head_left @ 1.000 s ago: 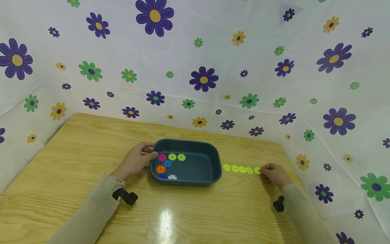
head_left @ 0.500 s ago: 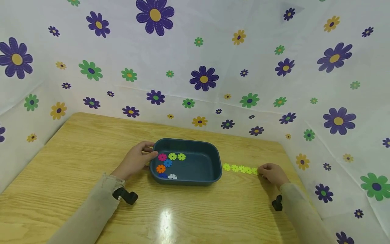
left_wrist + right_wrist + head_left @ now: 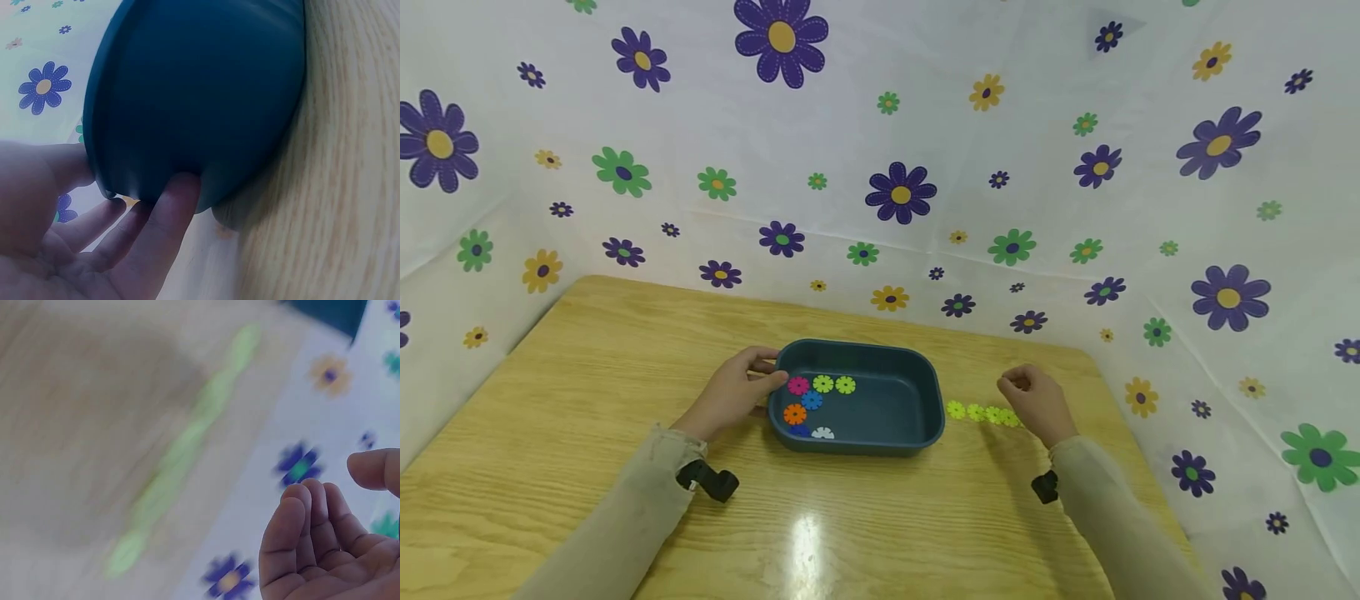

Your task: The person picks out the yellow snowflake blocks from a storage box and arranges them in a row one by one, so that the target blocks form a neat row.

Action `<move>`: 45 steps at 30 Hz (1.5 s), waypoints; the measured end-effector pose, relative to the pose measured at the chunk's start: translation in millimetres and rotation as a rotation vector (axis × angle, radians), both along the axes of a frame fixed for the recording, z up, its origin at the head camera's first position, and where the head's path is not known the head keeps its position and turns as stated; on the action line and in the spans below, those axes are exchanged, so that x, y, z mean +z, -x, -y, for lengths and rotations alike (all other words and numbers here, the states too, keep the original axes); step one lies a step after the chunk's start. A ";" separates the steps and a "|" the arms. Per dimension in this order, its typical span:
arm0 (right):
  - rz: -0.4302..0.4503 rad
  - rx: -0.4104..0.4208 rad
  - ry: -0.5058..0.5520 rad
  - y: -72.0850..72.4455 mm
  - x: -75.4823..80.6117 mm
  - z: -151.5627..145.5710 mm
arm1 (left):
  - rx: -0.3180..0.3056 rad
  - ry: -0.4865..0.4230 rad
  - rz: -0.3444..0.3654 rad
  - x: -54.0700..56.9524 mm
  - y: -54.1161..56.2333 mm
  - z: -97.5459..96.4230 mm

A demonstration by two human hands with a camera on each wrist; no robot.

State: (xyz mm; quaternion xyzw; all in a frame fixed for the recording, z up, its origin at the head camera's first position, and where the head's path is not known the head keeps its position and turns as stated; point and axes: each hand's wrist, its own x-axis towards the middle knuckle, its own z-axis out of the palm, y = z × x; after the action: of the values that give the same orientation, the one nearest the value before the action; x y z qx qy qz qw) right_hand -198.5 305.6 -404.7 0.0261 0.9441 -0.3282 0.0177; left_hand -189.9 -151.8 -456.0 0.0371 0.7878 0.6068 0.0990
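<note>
My left hand [image 3: 736,393] grips the left end of a dark blue plastic tub [image 3: 887,404], thumb at the rim. In the left wrist view the fingers [image 3: 167,215] press against the outside of the tub's wall. Inside the tub, towards its left end, lie notched plastic discs: pink [image 3: 798,385], yellow-green [image 3: 846,385], blue [image 3: 812,400], orange [image 3: 794,414], white [image 3: 823,433] and dark blue. A row of bright yellow-green discs [image 3: 976,412] lies right of the tub. Above its right part hovers my right hand [image 3: 1039,404], fingers loosely bent and nothing between them.
The wooden table [image 3: 880,525] has a bright light reflection near its front. A white flower-printed cloth [image 3: 842,125] hangs behind and at both sides. Black straps with small cameras circle both wrists.
My right hand has left the right end of the yellow-green row, rising and moving left over it. Its end disc was first slid closer to the others. The left hand and tub stay put.
</note>
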 end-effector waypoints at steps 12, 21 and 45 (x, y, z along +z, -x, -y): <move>-0.139 0.163 0.144 3.3 16.0 126.6 | 0.002 -0.012 -0.006 4.7 -3.0 0.8; 0.014 0.259 0.104 8.2 5.5 183.4 | 0.000 -0.020 -0.005 1.8 -1.2 -0.8; 0.184 0.374 -0.107 28.5 -34.3 203.1 | 0.005 -0.013 0.003 -1.7 0.7 0.9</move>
State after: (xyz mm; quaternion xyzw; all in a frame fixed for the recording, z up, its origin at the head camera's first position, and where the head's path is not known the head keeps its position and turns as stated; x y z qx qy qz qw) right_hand -227.1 102.5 -439.0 -0.1188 0.9430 -0.2649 0.1629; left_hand -190.6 -152.7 -457.8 0.0350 0.7838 0.6122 0.0986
